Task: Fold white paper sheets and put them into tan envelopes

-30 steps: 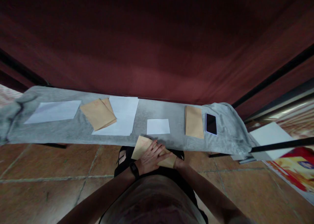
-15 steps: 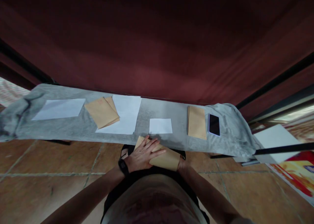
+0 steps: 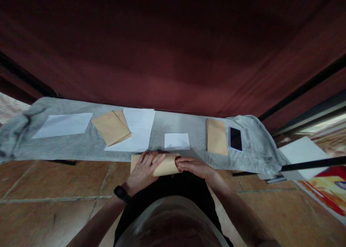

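Observation:
A brown paper envelope (image 3: 168, 166) lies crosswise at the table's front edge, close to my body. Across its left part lies my left hand (image 3: 143, 171), fingers over the top and holding it; a dark band is on that wrist. At the envelope's right end, which bulges open, is my right hand (image 3: 193, 166). Its fingers are together at the opening, some hidden inside or behind the paper. Just beyond the envelope, a small white sheet of paper (image 3: 177, 141) rests flat on the grey cloth.
Grey cloth covers the narrow table (image 3: 186, 120). Toward the left are a white sheet (image 3: 63, 125), crossed brown envelopes (image 3: 111, 128) and a larger white sheet (image 3: 140, 126). A stack of brown envelopes (image 3: 217, 136) and a phone (image 3: 235, 139) lie right. A dark red curtain (image 3: 173, 59) hangs behind.
The envelope has moved left and up toward the table edge and turned more level. My left hand shifted left with it. My right hand rose from behind its right end to the opening.

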Motion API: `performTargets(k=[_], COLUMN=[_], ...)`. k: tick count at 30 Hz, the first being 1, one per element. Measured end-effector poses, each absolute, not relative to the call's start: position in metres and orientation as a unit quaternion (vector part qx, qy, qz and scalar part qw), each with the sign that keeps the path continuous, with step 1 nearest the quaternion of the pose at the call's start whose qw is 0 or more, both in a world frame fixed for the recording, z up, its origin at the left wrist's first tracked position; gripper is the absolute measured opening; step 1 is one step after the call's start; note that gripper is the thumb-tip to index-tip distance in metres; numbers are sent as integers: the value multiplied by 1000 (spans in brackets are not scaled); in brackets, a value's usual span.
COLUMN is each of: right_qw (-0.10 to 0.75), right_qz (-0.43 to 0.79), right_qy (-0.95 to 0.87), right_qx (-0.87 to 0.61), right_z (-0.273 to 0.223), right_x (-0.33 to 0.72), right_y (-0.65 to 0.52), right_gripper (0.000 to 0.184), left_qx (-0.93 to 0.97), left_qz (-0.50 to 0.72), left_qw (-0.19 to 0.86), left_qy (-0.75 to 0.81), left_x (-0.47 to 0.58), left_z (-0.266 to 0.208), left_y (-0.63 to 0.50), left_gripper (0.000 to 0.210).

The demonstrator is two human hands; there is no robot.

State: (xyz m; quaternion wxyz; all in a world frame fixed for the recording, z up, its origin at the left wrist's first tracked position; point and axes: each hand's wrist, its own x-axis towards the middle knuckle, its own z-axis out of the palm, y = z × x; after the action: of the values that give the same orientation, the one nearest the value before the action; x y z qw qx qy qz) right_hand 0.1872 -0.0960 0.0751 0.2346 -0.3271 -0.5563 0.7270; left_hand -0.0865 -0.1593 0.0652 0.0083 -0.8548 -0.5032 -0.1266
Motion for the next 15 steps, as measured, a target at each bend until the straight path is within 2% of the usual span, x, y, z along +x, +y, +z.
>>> performTargets(k=[2,4,8,11,15], right_qw=[254,276,116,8,-48], right_qz=[663,495,220,133,100], right_qy=[-593,-670,-828,-859,-869], right_qx=[-379,-480,-503,-494,-482], right_z=[76,73,58,47,46], right_x=[190,184,150,123,107], right_y=[-79,-63,-52,-54,-49], right_gripper=[34,36,49,62,60], left_qx=[-822,-795,-758,-744,-729], left_qz=[-134,-137,-130,-133,-129], left_qw=[32,42,50,42,14], left_qy=[-553,-590,-637,-653,-672], left_x=[-104,-117,-131,-131,-130], left_z=[63,61,52,48,43], left_y=[-165,-172,-183,-189,-196], left_gripper=[83,86,92,96,95])
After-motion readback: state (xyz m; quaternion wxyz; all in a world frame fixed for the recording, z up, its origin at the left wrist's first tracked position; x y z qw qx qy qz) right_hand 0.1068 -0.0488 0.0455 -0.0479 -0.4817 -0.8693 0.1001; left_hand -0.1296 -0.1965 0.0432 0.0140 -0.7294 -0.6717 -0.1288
